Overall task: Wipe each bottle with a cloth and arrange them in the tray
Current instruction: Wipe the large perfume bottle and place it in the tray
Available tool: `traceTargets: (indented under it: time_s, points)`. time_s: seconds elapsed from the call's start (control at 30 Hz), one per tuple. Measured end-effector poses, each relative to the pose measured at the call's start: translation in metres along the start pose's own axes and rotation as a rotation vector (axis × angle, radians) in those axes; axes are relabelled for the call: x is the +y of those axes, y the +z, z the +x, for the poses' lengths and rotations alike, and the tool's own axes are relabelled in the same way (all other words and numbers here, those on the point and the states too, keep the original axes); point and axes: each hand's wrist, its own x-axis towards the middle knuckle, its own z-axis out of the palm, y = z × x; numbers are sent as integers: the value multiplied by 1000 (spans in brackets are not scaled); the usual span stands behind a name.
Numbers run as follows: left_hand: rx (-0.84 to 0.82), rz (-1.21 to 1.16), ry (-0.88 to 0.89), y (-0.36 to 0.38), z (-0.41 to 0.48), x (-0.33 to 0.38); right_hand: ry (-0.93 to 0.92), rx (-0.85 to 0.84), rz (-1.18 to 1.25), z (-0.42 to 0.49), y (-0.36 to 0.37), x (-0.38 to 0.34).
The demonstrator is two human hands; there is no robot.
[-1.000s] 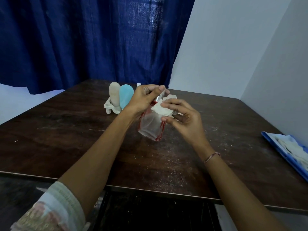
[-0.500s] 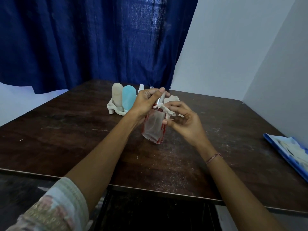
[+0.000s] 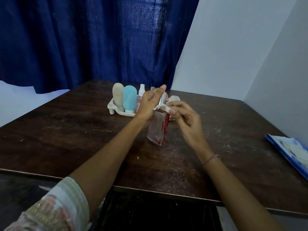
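A clear bottle with red edges and a silver cap (image 3: 157,129) is held above the dark table, tilted slightly. My left hand (image 3: 150,104) grips it around the cap and neck. My right hand (image 3: 185,117) pinches a small white cloth (image 3: 162,107) against the bottle's shoulder. Behind them stands a white tray (image 3: 115,107) holding a beige bottle (image 3: 118,95), a light blue bottle (image 3: 129,98) and a pink spray bottle (image 3: 140,95). The tray's right part is hidden by my hands.
The dark wooden table (image 3: 83,139) carries dust and white specks. A blue folder with white sheets (image 3: 293,150) lies at the right edge. A blue curtain (image 3: 93,39) hangs behind, and white walls close off the right side.
The bottle has tipped more upright and risen a little. My right hand with the cloth has shifted from the bottle's side up to its shoulder near the cap.
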Motion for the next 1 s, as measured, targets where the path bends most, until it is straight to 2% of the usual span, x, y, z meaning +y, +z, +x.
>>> traceTargets:
  time_s: [0.1, 0.27, 0.57, 0.67, 0.8, 0.9, 1.0]
  points:
    - [-80, -24, -50, 0, -1, -1, -17, 5, -80, 0, 0, 2]
    - [-245, 240, -140, -6, 1, -4, -41, 0, -182, 0, -3, 12]
    - [-142, 193, -114, -9, 1, 4, -46, 77, -194, 0, 4, 8]
    - [-42, 59, -138, -12, 1, 8, -107, 6, -207, -3, 10, 4]
    - [136, -276, -189, -24, 12, 9, -185, -123, -244, -7, 14, 2]
    - [204, -427, -206, -30, 17, 7, -237, -127, -297, -6, 14, 2]
    - [197, -523, -254, -24, 16, 5, -297, -100, -395, -7, 13, 1]
